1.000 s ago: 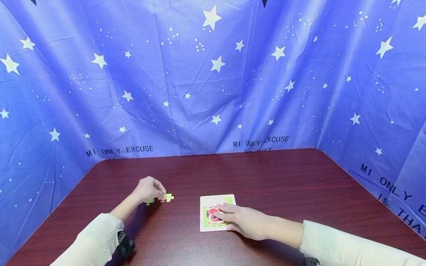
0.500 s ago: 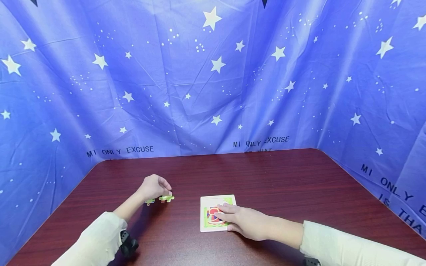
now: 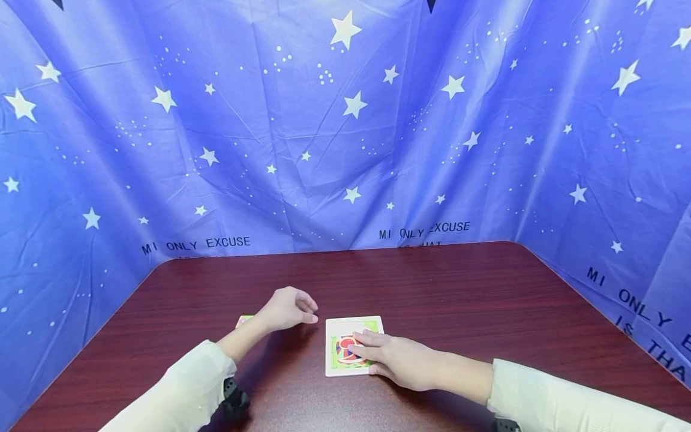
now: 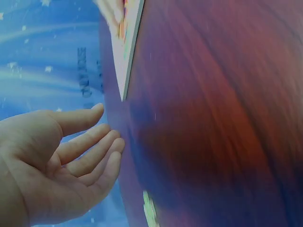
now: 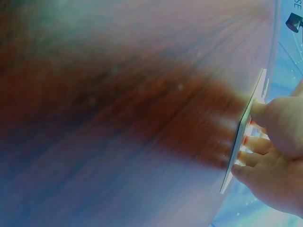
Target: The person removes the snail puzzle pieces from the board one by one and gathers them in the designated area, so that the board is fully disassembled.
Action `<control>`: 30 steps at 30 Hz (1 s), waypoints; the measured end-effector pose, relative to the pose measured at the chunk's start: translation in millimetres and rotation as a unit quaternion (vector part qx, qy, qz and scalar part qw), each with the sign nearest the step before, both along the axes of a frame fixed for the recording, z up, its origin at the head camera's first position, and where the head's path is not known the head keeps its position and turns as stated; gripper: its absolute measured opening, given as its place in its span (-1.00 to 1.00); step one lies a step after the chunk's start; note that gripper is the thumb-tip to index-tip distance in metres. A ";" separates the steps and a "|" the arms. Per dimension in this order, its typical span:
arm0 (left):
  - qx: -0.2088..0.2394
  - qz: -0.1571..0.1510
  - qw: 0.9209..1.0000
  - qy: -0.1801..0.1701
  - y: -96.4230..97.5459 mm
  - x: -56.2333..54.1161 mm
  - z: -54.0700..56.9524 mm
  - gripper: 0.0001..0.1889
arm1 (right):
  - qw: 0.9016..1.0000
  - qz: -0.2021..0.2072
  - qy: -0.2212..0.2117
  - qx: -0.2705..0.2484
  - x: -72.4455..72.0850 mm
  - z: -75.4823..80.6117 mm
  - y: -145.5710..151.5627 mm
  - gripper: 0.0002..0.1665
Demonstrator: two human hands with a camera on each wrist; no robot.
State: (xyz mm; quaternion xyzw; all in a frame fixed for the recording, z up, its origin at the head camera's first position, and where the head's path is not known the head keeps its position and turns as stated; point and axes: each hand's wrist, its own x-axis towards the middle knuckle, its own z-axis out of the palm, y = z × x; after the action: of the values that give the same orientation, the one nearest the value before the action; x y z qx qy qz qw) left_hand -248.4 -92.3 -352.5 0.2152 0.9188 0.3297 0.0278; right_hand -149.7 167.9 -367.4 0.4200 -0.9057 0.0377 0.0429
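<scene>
My left hand (image 3: 288,310) is over the table between the puzzle pieces and the puzzle board. In the left wrist view its relaxed fingers (image 4: 92,153) hold nothing. A bright green puzzle piece (image 3: 244,320) shows beside the left forearm, which hides whatever else lies there; a thin edge of a puzzle piece (image 4: 150,210) also appears low in the left wrist view. My right hand (image 3: 402,362) rests with its fingers spread over the right part of a square puzzle board (image 3: 338,326). The board is white-rimmed, with a red, blue and green picture partly covered by that hand.
Board and pieces lie on a dark red wood-grain table (image 3: 442,288). A blue cloth with white stars (image 3: 302,120) hangs around its back and sides. Black wrist cameras sit under both cuffs, the left camera (image 3: 236,397) close over the tabletop.
My left hand has let go of the joined green puzzle pieces and moved right, toward the board. The right hand and the board have stayed in place.
</scene>
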 end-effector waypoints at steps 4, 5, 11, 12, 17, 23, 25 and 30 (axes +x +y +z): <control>0.007 -0.032 0.999 0.010 18.8 8.3 0.5 -0.84 | 1.000 -0.009 -0.009 0.001 -0.4 -0.8 0.2 -0.48; 0.007 -0.042 0.999 0.011 22.9 9.9 0.4 -0.84 | 1.000 -0.011 -0.010 0.001 -0.4 -0.7 0.2 -0.48; 0.011 -0.089 0.996 -0.001 42.9 18.4 -0.3 -0.85 | 1.000 -0.014 -0.011 0.003 -1.1 -1.2 -0.1 -0.47; 0.011 -0.094 0.995 -0.001 45.0 19.5 -0.8 -0.85 | 1.000 -0.014 -0.011 0.003 -1.2 -1.4 -0.1 -0.47; -0.008 -0.110 0.994 0.025 50.7 24.8 -4.0 -0.86 | 1.000 -0.017 -0.011 0.003 -1.6 -1.2 -0.1 -0.47; -0.026 -0.124 0.990 0.059 50.7 28.9 -6.1 -0.82 | 1.000 -0.017 -0.015 -0.002 -0.8 -0.2 -0.6 -0.48; -0.030 -0.127 0.989 0.067 50.4 29.2 -6.2 -0.82 | 1.000 -0.018 -0.015 -0.001 -0.7 0.2 -0.7 -0.48; -0.027 -0.126 0.990 0.064 51.1 30.1 -5.4 -0.83 | 1.000 -0.022 -0.016 -0.001 0.1 0.9 0.3 -0.48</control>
State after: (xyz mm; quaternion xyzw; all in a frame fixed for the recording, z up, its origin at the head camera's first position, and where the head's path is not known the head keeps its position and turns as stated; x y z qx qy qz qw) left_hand -218.3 -41.2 -357.9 0.3493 0.8926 0.2846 0.0162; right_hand -149.6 168.2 -366.5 0.3993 -0.9152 0.0449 0.0294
